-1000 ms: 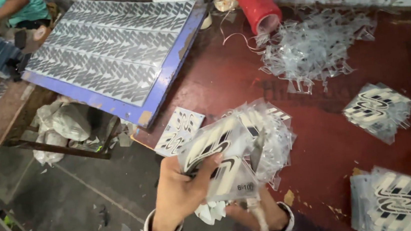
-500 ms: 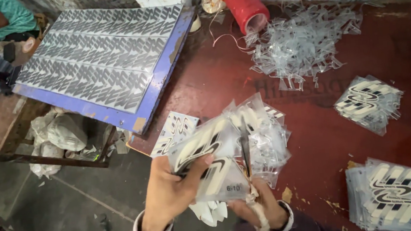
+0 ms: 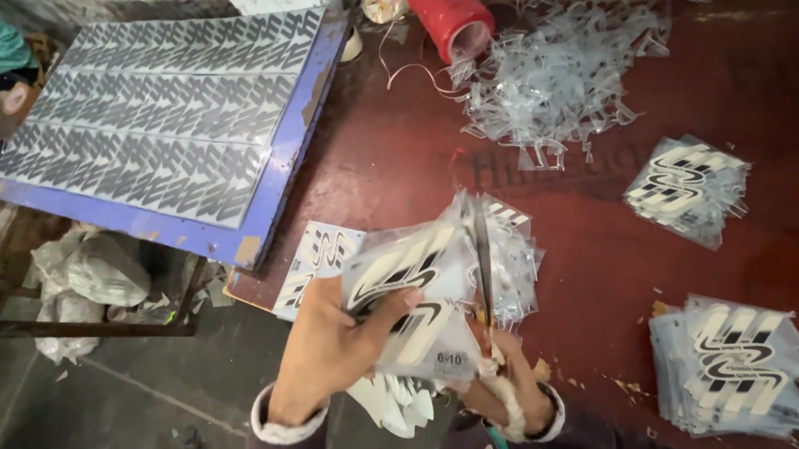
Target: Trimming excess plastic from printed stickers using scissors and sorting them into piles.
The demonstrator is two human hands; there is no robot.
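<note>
Trimming step judged underway: clear printed sheet (image 3: 417, 301) is pinched by left hand (image 3: 329, 353) over table edge (image 3: 561, 277), scissors (image 3: 484, 265) gripped in right hand (image 3: 504, 395); next cut needs blades kept w/ print outline.

Bare red counter (image 3: 382, 148) lies open ahead of my left grip (image 3: 329, 353), between the blue board (image 3: 176, 139) and the clear scrap heap (image 3: 556, 78). To the right of my right grip (image 3: 504, 395), a bare strip runs between the cut stack (image 3: 689, 187) and the bigger stack (image 3: 731, 368). The red spool (image 3: 447, 5) blocks the far edge. A loose sheet (image 3: 315, 262) lies just beside my left grip.
</note>
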